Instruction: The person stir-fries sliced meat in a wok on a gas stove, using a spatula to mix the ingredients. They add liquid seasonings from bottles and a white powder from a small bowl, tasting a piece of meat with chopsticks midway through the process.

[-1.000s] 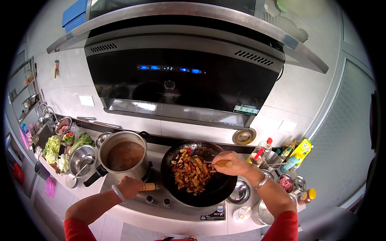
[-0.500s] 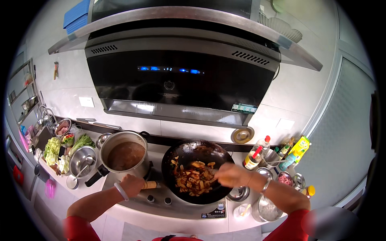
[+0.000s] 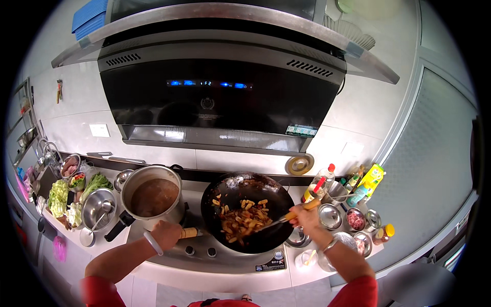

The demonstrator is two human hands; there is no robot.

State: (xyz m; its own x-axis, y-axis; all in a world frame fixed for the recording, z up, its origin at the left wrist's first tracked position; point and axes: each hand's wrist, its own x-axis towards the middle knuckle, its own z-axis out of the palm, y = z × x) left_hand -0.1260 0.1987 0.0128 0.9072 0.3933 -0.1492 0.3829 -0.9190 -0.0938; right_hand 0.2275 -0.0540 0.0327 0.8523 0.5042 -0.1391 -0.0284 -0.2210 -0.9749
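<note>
A dark, round wok point(image 3: 279, 192) stands on the stove, with sliced, browned food in a reddish-brown sauce point(image 3: 240, 220) in its middle. My left hand point(image 3: 166, 235) is closed around the wok's wooden handle point(image 3: 190, 233). At the wok's right rim, my right hand point(image 3: 306, 220) grips a wooden-handled spatula point(image 3: 279, 221). Its metal shaft slants down to the left, and the blade's tip is among the food, partly covered by it. A pressure cooker pot point(image 3: 176, 204) of brown liquid sits just left of the wok, its black handle point(image 3: 120, 226) toward me.
Left of the pot stand a steel bowl point(image 3: 92, 202) with a ladle, cabbage point(image 3: 59, 194) and lettuce point(image 3: 97, 181). Bottles point(image 3: 314, 189), a bowl of chopped meat point(image 3: 355, 219) and several steel bowls crowd the right counter. A range hood point(image 3: 220, 112) hangs above.
My right hand has drawn back from over the wok to its right rim, uncovering the spatula's shaft. The food has shifted in the wok. My left hand keeps its grip.
</note>
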